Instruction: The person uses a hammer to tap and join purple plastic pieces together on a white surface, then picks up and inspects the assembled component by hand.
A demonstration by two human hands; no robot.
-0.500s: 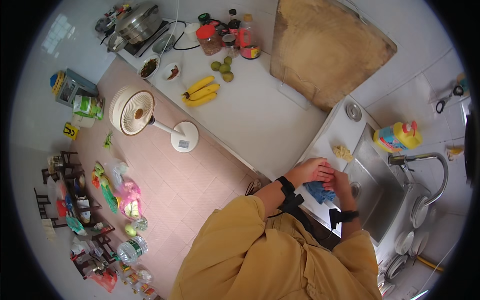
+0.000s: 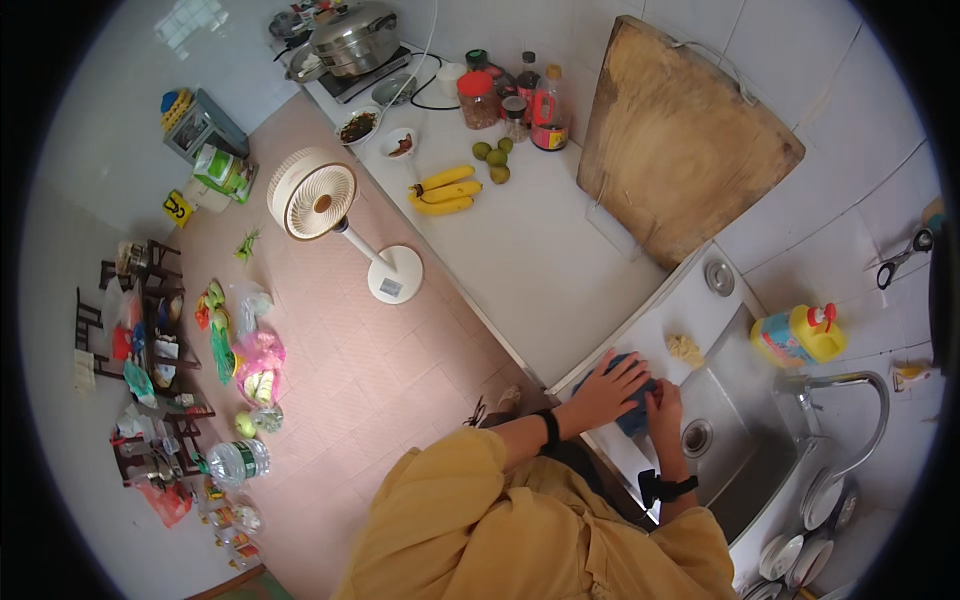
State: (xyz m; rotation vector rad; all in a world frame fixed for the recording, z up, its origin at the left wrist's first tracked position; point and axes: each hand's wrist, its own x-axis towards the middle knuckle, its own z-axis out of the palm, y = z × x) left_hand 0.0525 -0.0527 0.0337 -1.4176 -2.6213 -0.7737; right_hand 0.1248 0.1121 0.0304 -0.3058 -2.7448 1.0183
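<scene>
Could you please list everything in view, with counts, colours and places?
Rectangular steel sink: one, silver, right.
Crumpled fabric cloth: one, blue, sink's left ledge.
Curved metal tap: one, silver, beside sink.
Crumpled wad: one, beige, sink's ledge.
Plastic pump bottle: one, yellow, beyond sink.
Square wooden board: one, brown, against tiled wall.
Banana bunch: one, yellow, white counter.
Round fruits: four, green, counter.
Jars and bottles: several, mixed, counter.
Lidded metal pot: one, silver, counter's end.
Round fan: one, white, pink floor.
Ribbed plastic bottle: one, clear, floor.
Plastic bags: several, pink and green, floor.
Round dishes: several, white, lower right.
Metal scissors: one, black-handled, right wall.
Left hand: one, bare, flat on cloth.
Right hand: one, bare, at cloth's edge.
</scene>
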